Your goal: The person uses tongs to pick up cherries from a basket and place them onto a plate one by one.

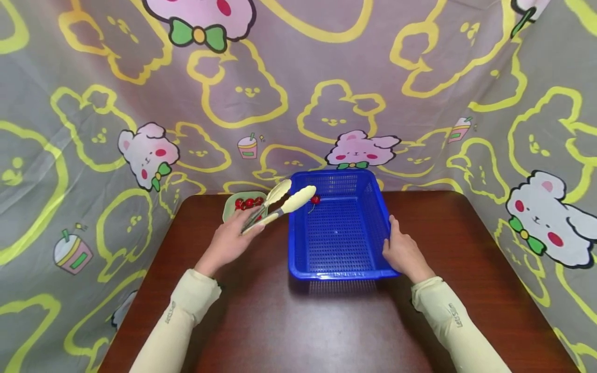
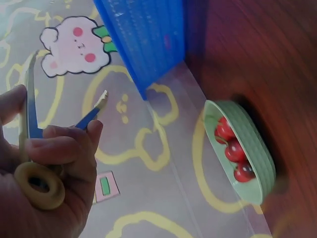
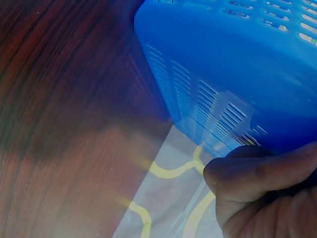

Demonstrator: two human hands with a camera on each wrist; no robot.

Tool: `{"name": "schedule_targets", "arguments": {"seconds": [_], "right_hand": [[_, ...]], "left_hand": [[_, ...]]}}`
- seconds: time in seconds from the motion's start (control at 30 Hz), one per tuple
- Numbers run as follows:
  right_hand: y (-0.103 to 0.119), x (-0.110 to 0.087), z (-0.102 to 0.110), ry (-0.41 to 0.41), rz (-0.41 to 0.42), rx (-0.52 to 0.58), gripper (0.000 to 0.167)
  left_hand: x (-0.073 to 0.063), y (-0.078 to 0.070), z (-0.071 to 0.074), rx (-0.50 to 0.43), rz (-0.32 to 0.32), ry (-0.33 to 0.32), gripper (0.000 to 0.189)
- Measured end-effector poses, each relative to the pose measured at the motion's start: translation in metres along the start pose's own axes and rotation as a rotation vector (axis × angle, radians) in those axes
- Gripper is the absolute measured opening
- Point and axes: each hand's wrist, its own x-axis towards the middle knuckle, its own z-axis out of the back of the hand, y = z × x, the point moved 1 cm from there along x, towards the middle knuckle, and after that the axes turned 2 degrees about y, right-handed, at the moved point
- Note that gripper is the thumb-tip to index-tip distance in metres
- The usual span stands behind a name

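My left hand [image 1: 229,243] grips a pair of tongs [image 1: 275,206] with cream tips; the tips stand apart, above the left rim of a blue plastic basket [image 1: 293,248]. A red cherry [image 1: 315,199] with a stem shows inside the basket near its far left corner, close to one tong tip. Left of the basket sits a pale green bowl [image 2: 255,141] with several cherries [image 2: 234,150]. The tongs' ring end [image 2: 39,185] shows against the left palm. My right hand [image 1: 407,254] holds the basket's right rim, its fingers partly hidden by the basket in the right wrist view.
Everything stands on a dark brown wooden table [image 1: 326,331]. A grey cloth [image 1: 261,67] with yellow outlines and white cartoon animals hangs behind it and at both sides. The basket's walls and floor are perforated.
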Motion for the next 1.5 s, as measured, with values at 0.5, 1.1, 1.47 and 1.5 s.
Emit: {"name": "schedule_targets", "arguments": {"seconds": [0.5, 1.1, 1.47, 1.5], "right_hand": [[0.004, -0.006, -0.001, -0.018, -0.07, 0.028, 0.066], [-0.008, 0.005, 0.008, -0.035, 0.044, 0.072, 0.075], [0.005, 0.006, 0.017, -0.238, 0.087, -0.178, 0.05], [0.002, 0.009, 0.016, -0.215, 0.09, -0.18, 0.051]], "left_hand": [[0.002, -0.016, -0.004, -0.069, -0.033, 0.019, 0.056], [0.002, -0.026, -0.008, -0.021, -0.058, 0.026, 0.055], [0.002, -0.053, -0.019, -0.052, -0.043, 0.107, 0.053], [0.003, -0.055, -0.02, -0.051, -0.04, 0.115, 0.053]]}}
